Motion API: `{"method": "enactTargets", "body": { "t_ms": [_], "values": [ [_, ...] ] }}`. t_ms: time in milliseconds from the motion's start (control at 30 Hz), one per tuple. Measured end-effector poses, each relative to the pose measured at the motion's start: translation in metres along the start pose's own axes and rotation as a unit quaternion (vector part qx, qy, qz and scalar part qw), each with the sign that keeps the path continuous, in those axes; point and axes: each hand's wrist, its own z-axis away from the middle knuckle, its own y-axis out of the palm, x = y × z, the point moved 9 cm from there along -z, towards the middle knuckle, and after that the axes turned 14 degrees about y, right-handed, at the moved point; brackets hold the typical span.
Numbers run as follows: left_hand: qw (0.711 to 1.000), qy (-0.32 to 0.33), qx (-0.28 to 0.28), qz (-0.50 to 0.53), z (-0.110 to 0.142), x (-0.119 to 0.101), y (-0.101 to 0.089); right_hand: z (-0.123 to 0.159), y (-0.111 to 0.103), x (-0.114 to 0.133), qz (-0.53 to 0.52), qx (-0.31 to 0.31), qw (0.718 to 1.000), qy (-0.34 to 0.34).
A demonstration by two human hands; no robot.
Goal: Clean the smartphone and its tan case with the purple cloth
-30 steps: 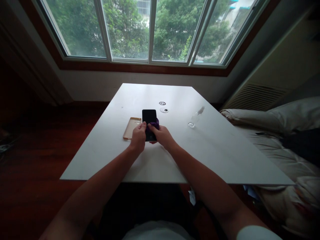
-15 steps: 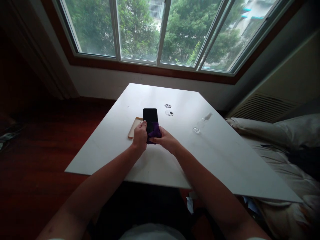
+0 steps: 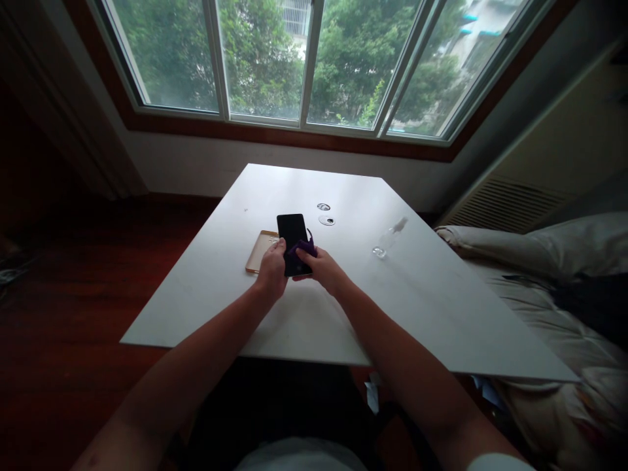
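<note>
Above the white table, a black smartphone is held with its dark screen facing up. My left hand is closed around the phone's left edge, thumb along its side. A purple cloth is bunched in my right hand, which presses it against the lower right part of the screen. Some right fingers lie under the phone and are partly hidden. Just left of my left hand, a gold phone case lies on the table, partly covered by the hand.
A clear spray bottle lies on its side at the right of the table. Two small round objects rest beyond the phone. A window faces the far table edge; a padded grey seat is at right.
The purple cloth has shifted up and is more bunched, uncovering the phone's lower end. My right hand has moved slightly with it. The whole view has shifted a little.
</note>
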Motion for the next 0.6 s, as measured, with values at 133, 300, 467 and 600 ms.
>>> {"method": "enactTargets", "body": {
  "t_ms": [133,300,467,600],
  "values": [
    [1.000,0.009,0.003,-0.021,-0.001,0.000,-0.004,0.005,0.011,-0.003,0.028,0.069,0.997,-0.012],
    [0.998,0.036,0.009,-0.057,0.004,0.000,0.000,0.002,0.011,-0.004,0.115,0.024,0.991,-0.060],
    [0.996,-0.017,0.084,-0.025,0.012,0.003,0.020,0.003,-0.003,-0.006,0.147,-0.055,0.986,-0.059],
    [0.989,-0.021,0.145,-0.015,0.015,-0.002,0.031,0.011,-0.006,-0.006,0.121,-0.078,0.988,-0.062]
  ]
}}
